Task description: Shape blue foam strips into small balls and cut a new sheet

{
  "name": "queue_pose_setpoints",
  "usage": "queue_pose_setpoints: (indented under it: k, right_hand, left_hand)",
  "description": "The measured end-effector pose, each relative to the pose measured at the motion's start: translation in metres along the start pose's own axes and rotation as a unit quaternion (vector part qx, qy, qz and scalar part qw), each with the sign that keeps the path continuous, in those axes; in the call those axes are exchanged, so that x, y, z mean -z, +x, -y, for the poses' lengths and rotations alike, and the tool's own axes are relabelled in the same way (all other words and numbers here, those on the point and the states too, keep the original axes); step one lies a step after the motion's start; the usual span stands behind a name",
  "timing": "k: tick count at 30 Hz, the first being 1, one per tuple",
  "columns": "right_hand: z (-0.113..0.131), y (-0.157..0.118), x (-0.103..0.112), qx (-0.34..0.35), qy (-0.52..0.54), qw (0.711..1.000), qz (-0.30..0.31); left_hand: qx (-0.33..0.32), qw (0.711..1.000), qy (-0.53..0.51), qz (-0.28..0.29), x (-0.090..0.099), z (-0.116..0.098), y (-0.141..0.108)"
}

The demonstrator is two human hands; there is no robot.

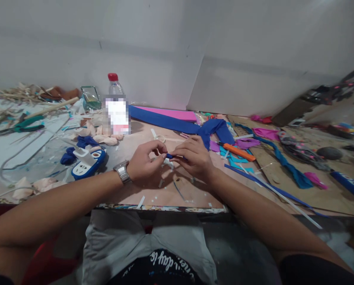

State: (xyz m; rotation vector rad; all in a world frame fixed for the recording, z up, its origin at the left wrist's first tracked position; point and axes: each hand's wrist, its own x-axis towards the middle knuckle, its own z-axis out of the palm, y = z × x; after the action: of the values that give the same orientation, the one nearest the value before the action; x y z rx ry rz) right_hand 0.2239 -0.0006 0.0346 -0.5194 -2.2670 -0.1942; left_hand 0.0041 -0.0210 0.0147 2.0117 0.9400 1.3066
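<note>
Near the front middle of the table, my left hand [147,160] and my right hand [193,156] meet over a small dark blue piece [169,156], perhaps rolled crepe paper or cloth. Both hands pinch it between thumb and fingers; its ends are hidden by the fingers. A silver watch [122,171] is on my left wrist. Just behind my hands lies a ring of tape [159,138]. Beyond my right hand runs a long blue strip [165,119], with its folded end [215,128] beside an orange utility knife [239,152].
To the left are a blue-and-white power strip [89,164] with a plug, green-handled pliers [28,124] and a red-capped bottle [113,77]. A thin blue strip [265,183] and a white strip [298,210] cross the right side. A pale wall [165,51] rises behind.
</note>
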Motion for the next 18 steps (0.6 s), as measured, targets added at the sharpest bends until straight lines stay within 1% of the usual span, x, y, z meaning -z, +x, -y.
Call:
queue_pose_setpoints:
  k: [3,9,18]
  right_hand:
    - [0.0,-0.0003,-0.0016,-0.006,0.013,1.0,-0.002]
    - [0.0005,0.0005,-0.003,-0.014,0.04,0.999,-0.016]
    - [-0.0028,-0.0046,-0.0065,-0.067,0.059,0.996,-0.002]
  left_hand:
    - [0.011,1.0,-0.016,0.006,-0.0008,0.0016,-0.0006]
    - [0.004,0.999,-0.034,0.009,-0.001,0.0031,-0.0008]
    - [0.014,0.998,-0.053,0.004,0.0001,0.0032,0.0029]
